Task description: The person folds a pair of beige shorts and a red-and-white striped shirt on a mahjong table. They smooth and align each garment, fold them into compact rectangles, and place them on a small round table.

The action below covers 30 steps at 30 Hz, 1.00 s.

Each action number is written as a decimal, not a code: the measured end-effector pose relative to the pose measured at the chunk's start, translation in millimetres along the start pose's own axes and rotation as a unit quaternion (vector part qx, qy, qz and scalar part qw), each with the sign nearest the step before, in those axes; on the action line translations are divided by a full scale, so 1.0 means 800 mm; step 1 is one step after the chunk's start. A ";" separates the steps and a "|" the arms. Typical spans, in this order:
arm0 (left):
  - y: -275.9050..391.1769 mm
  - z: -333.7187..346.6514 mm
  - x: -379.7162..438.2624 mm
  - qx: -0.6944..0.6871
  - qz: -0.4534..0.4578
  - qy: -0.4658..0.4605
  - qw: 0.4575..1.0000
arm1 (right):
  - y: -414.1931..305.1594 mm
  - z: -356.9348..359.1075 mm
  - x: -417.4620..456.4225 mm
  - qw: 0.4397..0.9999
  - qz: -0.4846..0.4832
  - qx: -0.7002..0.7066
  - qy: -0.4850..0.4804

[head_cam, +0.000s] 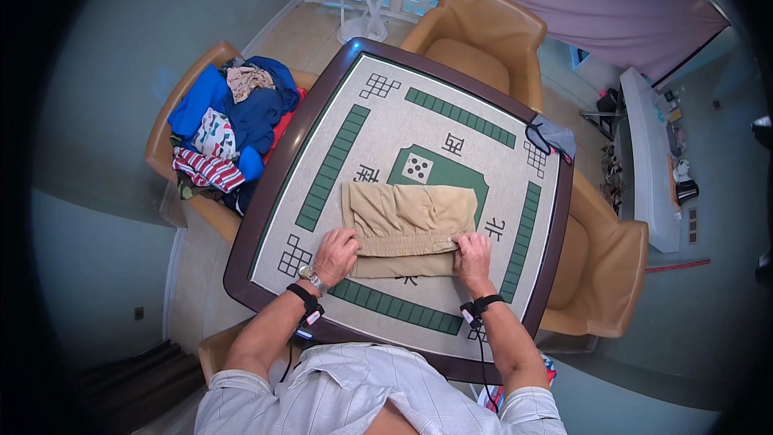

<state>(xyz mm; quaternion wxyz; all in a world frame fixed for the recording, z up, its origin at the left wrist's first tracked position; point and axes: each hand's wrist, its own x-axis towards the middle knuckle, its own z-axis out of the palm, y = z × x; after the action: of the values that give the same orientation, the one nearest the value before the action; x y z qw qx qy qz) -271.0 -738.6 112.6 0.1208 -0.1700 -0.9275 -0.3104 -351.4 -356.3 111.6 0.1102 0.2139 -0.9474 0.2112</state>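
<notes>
Tan trousers (410, 217), folded into a flat bundle with a gathered elastic waistband, lie on the mahjong table (290, 205) in front of me. The waistband runs across the near part, and a lower fold of the same cloth shows below it. My left hand (337, 255) pinches the left end of the waistband. At the other end, beside a small tab, my right hand (474, 258) grips the cloth between thumb and fingers. A metal watch (312, 279) is on my left wrist, and both wrists carry black straps with small devices.
A tan armchair (163, 127) at the left holds a heap of clothes (241, 115). Two more armchairs stand at the far side (483, 30) and the right (598, 272). A grey cloth with dark straps (554, 136) hangs over the table's right corner. Thin cables trail from my wrists.
</notes>
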 end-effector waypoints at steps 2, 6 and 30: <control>-0.007 0.005 -0.011 0.007 -0.003 -0.016 1.000 | -0.001 0.005 -0.006 1.000 -0.002 0.007 -0.010; -0.003 0.001 -0.024 0.001 0.002 -0.058 0.998 | 0.000 -0.007 -0.011 0.998 -0.006 0.011 -0.054; -0.026 0.092 0.113 0.103 -0.025 -0.134 0.985 | 0.005 0.091 0.102 0.996 0.003 -0.021 -0.081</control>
<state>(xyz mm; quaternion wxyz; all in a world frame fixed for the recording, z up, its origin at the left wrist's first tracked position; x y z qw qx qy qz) -370.1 -686.7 73.8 0.0042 -0.1738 -0.9662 -0.1905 -433.9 -414.7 70.3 0.0368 0.2255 -0.9579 0.1738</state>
